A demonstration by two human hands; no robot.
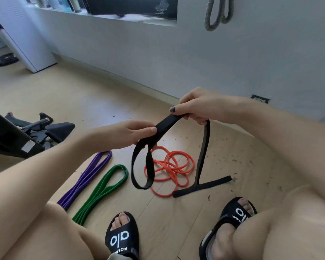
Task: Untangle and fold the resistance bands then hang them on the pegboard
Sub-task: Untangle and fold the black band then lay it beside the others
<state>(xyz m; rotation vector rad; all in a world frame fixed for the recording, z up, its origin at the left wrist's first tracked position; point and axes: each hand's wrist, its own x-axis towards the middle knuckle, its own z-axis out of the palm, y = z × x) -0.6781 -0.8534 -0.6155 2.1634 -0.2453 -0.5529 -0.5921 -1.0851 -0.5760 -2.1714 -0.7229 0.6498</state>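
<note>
The black band (164, 128) is gripped by both the left hand (131, 133) and the right hand (199, 106), held apart; the stretch between them runs from 8 to 2 o'clock, and its tail probably rests on the floor (83, 102) at 5 o'clock.

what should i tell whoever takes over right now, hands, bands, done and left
Left hand and right hand both grip the black band, held up between them; one loop hangs free, the other end lies on the floor.
Purple band and green band lie folded side by side on the floor.
Orange band lies in a tangle on the floor.
A grey-green band already hangs on the wall.
Left: finish folding black, untangle and fold orange, hang all four.
</note>
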